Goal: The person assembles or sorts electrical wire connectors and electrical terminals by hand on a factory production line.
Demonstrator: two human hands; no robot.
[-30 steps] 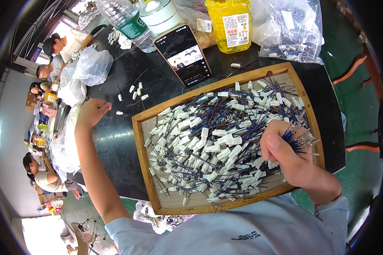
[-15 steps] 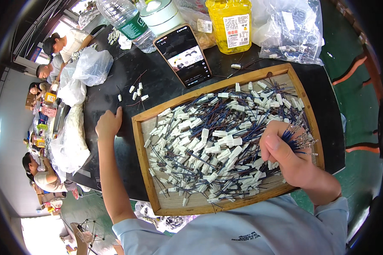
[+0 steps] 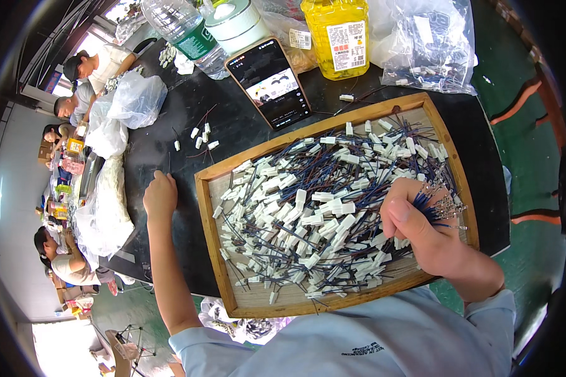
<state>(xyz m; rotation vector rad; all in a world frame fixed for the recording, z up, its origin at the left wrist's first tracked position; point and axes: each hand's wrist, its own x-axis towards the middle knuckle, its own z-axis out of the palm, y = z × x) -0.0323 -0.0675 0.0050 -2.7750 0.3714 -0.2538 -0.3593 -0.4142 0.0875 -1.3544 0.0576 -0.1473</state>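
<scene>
Nearest us is a pale blue shirt (image 3: 333, 342) with small dark lettering printed on its front. Just beyond, the right hand (image 3: 424, 232) is clenched around a bundle of dark blue wires (image 3: 426, 201), whose silvery metal ends fan out to the right, above one side of a wooden tray (image 3: 210, 232). In that tray we see a tangled heap of white plugs (image 3: 343, 207), small and blocky, on thin blue and brownish wires. To its left, the left hand (image 3: 160, 196) lies low over the black table (image 3: 188, 220), fingers curled; we cannot tell whether it grips anything.

Farther off, a few loose plugs (image 3: 206, 135) lie near a propped phone (image 3: 270, 81), its lit screen showing text too small for us to read. Behind stand a clear bottle (image 3: 217, 60) with white characters on a green label, and a yellow jar (image 3: 321, 38) whose white label carries red and black print and a square code.
</scene>
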